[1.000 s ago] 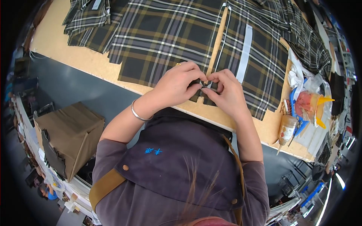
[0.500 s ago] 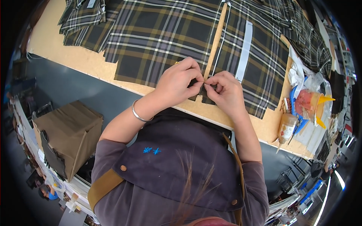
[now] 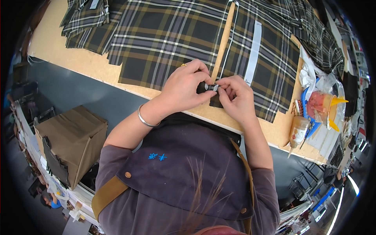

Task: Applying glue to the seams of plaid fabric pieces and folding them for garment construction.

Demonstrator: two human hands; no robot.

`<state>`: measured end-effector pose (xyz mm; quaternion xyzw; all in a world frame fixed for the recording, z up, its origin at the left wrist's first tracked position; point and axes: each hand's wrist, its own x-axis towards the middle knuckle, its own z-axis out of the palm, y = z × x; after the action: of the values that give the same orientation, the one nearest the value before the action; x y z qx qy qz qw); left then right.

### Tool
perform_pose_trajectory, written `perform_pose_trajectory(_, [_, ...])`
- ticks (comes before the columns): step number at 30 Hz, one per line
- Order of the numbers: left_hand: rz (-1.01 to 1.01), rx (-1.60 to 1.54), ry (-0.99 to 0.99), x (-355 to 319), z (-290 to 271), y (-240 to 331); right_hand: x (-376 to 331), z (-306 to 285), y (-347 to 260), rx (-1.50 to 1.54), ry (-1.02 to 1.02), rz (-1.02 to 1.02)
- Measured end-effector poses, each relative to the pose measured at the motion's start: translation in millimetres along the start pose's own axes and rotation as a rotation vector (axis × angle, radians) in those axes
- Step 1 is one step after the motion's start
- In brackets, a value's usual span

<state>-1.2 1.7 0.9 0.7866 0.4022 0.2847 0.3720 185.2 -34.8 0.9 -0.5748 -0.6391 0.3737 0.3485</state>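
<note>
Dark plaid cloth lies spread over a tan worktable (image 3: 92, 66). A narrow gap, with the tan table showing through it, separates the left cloth panel (image 3: 156, 43) from the right cloth panel (image 3: 276, 66). At the gap's near end my left hand (image 3: 184, 87), wearing a ring and bracelet, is closed in a pinch. Against it my right hand (image 3: 238, 94) pinches too. Between the fingertips a small turned-up bit of cloth (image 3: 212, 87) shows dark with pale patches; the fingers partly cover it. A pale strip (image 3: 254, 53) lies on the right panel.
At the table's right end stand an amber bottle (image 3: 299, 130) and a clear-walled tub (image 3: 322, 106) with yellow pointed pieces, among crumpled plastic and a blue tray. More plaid pieces (image 3: 88, 31) are stacked at the far left. A brown cloth-covered box (image 3: 74, 137) sits below the table's left side.
The cloth edge between my fingertips has been turned up, so pale patches now show. My right hand has shifted slightly to the right and down.
</note>
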Motion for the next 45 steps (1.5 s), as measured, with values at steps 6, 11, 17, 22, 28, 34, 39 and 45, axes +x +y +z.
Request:
perform_pose_trajectory(6, [0.072, 0.075, -0.010, 2.1, 2.6, -6.9, 1.0, 2.8, 5.6, -0.091, 0.005, -0.063])
perform_pose_trajectory(11, [0.317, 0.152, 0.054, -2.9, 2.4, -15.6, 2.1, 0.9, -3.1, -0.120, -0.016, -0.022])
perform_pose_trajectory(17, [0.036, -0.018, -0.052, -3.5, -8.4, -9.5, -2.1, 3.8, 3.7, -0.140, -0.035, -0.105])
perform_pose_trajectory(22, [0.065, -0.033, -0.065, -3.9, -8.7, -10.4, -2.9, -0.2, 3.7, -0.065, -0.038, -0.062])
perform_pose_trajectory(28, [0.106, 0.021, -0.052, -2.6, -5.0, -13.1, -1.9, -1.6, 7.9, -0.130, -0.069, -0.167])
perform_pose_trajectory(34, [0.167, 0.057, 0.001, -4.1, -4.5, -16.3, -3.0, -0.7, 4.9, -0.143, -0.064, -0.136])
perform_pose_trajectory(39, [0.292, 0.118, -0.033, -3.7, -6.7, -20.4, -2.9, -1.4, 12.5, -0.220, -0.050, -0.275])
perform_pose_trajectory(45, [0.341, 0.234, -0.061, -9.1, -8.3, -20.1, -5.6, -0.8, 14.2, -0.317, -0.009, -0.401])
